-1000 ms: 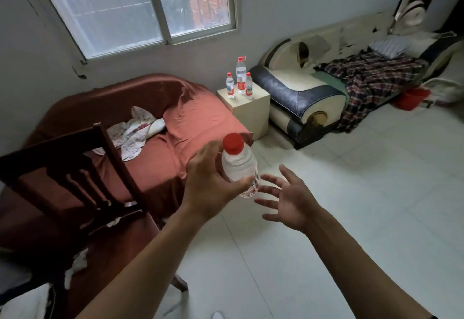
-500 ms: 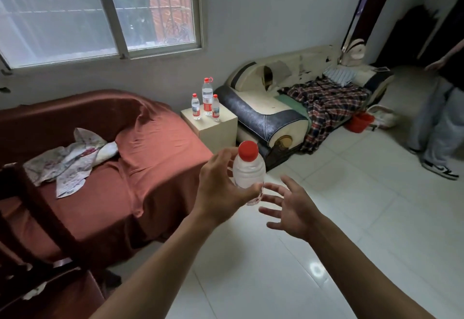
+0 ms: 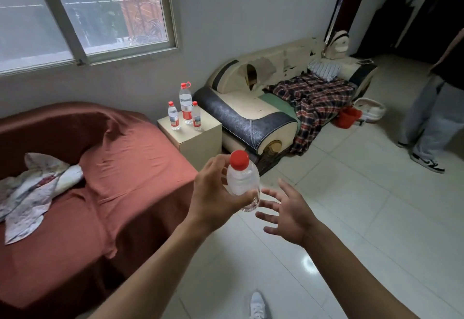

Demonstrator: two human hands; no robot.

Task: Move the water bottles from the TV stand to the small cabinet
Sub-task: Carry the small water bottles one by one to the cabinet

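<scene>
Left hand (image 3: 216, 193) wraps a small red-capped water bottle (image 3: 243, 180) around the lower body, thumb on one side and fingers behind; cap and shoulder stick out above the grip. Right hand (image 3: 288, 212) is empty, fingers spread wide, just beside the bottle's base but not touching it as far as I can see. Target is the small cabinet (image 3: 198, 135), the cream cube between the rust-covered sofa (image 3: 113, 180) and the worn cream-and-dark sofa (image 3: 251, 117); it's well ahead across bare tile floor (image 3: 351, 218). Three bottles already stand upright on its top: a tall one (image 3: 186, 103) at the back with two small ones (image 3: 173, 116) flanking, close together. Handling guess: thin clear plastic, light, the wall will flex if squeezed, and it could be slick if wet. Fill level is hard to read from this angle, could be near full. Mid-body grip is fine for carrying; for set-down I'd keep the hand low on the body and land it on the free front part of the top, clear of the cluster so nothing gets tipped. Another person's legs (image 3: 426, 127) stand at right, out of the path.
</scene>
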